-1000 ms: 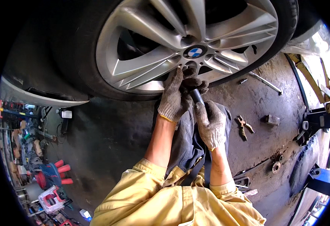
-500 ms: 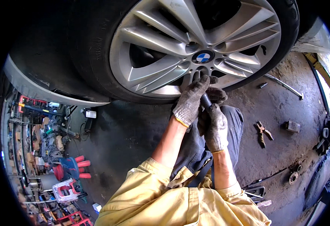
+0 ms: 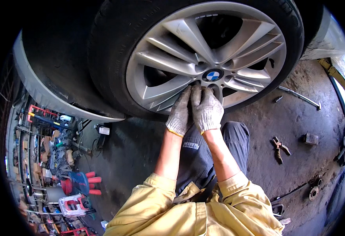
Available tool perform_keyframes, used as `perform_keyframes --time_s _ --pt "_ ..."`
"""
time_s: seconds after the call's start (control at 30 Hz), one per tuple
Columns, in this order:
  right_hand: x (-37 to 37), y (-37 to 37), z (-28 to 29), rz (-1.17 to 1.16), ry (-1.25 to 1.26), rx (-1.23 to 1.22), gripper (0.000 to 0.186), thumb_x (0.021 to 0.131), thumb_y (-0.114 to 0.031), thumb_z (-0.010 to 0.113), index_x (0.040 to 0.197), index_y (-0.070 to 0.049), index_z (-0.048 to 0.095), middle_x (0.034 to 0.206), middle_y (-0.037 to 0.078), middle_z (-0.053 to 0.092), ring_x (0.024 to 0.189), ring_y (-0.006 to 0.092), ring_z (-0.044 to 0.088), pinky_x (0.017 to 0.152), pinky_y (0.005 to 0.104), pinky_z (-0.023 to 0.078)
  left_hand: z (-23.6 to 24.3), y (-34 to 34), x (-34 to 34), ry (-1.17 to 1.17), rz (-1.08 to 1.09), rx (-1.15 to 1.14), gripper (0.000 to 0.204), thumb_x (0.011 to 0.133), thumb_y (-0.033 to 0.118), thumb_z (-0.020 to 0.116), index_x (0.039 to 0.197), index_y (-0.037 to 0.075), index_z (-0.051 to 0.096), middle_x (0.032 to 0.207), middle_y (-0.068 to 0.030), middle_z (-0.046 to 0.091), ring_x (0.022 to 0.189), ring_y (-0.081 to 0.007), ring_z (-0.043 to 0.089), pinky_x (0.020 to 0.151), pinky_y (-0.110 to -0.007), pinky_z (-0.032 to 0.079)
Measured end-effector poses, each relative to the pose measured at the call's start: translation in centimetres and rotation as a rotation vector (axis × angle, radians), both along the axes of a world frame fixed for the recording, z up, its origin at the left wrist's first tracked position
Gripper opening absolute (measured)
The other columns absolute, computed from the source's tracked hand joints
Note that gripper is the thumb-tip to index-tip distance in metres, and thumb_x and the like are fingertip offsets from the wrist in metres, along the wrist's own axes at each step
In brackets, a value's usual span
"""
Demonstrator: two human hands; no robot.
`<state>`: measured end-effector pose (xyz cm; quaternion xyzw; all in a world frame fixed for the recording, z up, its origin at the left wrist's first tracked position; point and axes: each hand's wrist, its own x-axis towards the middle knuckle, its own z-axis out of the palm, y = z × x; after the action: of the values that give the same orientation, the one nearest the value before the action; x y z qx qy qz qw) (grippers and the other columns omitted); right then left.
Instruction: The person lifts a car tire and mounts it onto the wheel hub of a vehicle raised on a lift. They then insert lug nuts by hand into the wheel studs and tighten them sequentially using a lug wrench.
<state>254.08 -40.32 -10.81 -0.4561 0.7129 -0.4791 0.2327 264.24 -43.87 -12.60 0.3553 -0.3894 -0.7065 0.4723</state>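
Observation:
A silver multi-spoke alloy wheel [image 3: 196, 41] with a black tyre [image 3: 115, 63] stands in front of me, a blue-and-white cap [image 3: 212, 75] at its hub. Both my hands wear grey, dirt-stained knit gloves and meet side by side at the wheel, just below and left of the cap. My left hand [image 3: 180, 112] has its fingers bunched at a spoke by a bolt hole. Beside it, my right hand [image 3: 208, 110] is closed, fingers pointing up toward the same spot. Whatever lies between the fingertips is hidden by the gloves.
On the stained floor to the right lie pliers [image 3: 279, 150], a long metal bar [image 3: 301, 97], a short dark cylinder [image 3: 278, 99], a small block [image 3: 311, 139] and a round flanged part [image 3: 314, 192]. At left, cluttered shelving stands near red-handled tools [image 3: 95, 179].
My right hand has moved up and left to the wheel beside my left hand. The dark cylindrical tool it held no longer shows. The view has shifted slightly.

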Motion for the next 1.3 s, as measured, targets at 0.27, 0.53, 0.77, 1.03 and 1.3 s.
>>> perform_keyframes --time_s 0.27,0.53,0.77,1.03,1.3 --pt "-0.3 2.7 1.3 -0.008 0.117 -0.095 0.042 0.096 -0.04 0.062 0.118 -0.004 0.059 0.099 0.023 0.07 0.087 0.0409 0.071 0.075 0.0517 0.056 0.7 -0.1 -1.2 0.305 -0.086 0.194 0.041 0.104 0.036 0.058 0.13 0.005 0.063 0.126 -0.011 0.067 0.114 -0.0236 0.063 0.105 -0.037 0.048" --pt "2.5 2.5 0.6 -0.177 0.078 -0.391 0.022 0.091 -0.016 0.067 0.108 -0.004 0.058 0.09 0.024 0.069 0.08 0.0446 0.069 0.067 0.0506 0.056 0.0 0.4 -0.5 0.483 -0.296 0.214 0.049 0.105 0.04 0.058 0.136 0.002 0.06 0.128 -0.0133 0.067 0.116 -0.0254 0.064 0.106 -0.038 0.049" --pt "4.0 1.3 0.6 -0.361 -0.5 -0.379 0.029 0.096 -0.018 0.06 0.117 0.0 0.051 0.091 0.032 0.069 0.086 0.0517 0.068 0.073 0.0578 0.053 -1.5 -0.7 -0.3 0.654 -0.51 0.192 0.048 0.108 0.035 0.051 0.145 0.004 0.053 0.137 -0.0164 0.062 0.127 -0.0305 0.058 0.116 -0.044 0.037" --pt "2.1 4.2 0.7 -0.19 -0.135 -0.24 0.036 0.093 -0.021 0.069 0.123 -0.006 0.058 0.103 0.025 0.069 0.093 0.0428 0.068 0.078 0.0488 0.056 0.1 0.5 -0.9 0.633 -0.263 0.277 0.039 0.104 0.03 0.06 0.125 -0.002 0.064 0.12 -0.0198 0.069 0.112 -0.0311 0.067 0.105 -0.043 0.051" --pt "2.1 3.2 0.0 -0.213 -0.061 -0.281 0.032 0.087 -0.021 0.074 0.112 -0.004 0.064 0.097 0.022 0.07 0.085 0.0402 0.071 0.074 0.0464 0.058 1.7 0.6 -1.3 0.543 -0.396 0.181 0.038 0.107 0.032 0.056 0.129 0.002 0.065 0.123 -0.018 0.07 0.109 -0.0259 0.068 0.102 -0.041 0.052"
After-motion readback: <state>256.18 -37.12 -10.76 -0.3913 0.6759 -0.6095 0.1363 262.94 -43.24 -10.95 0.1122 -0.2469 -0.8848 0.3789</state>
